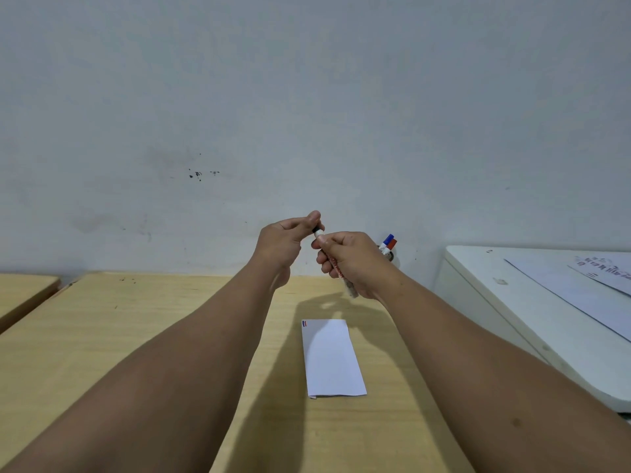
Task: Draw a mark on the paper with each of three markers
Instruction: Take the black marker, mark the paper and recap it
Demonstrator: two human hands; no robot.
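A white strip of paper lies on the wooden table, with small blue and red marks at its top left corner. Above it, my right hand grips the white barrel of a black marker, held slanted in the air. My left hand pinches the black cap at the marker's upper end. Behind my right hand, a blue-capped marker and a red-capped marker stand up by the wall, their lower parts hidden.
A white appliance or cabinet top with printed sheets stands to the right of the table. A second wooden table is at the far left. The grey wall rises right behind.
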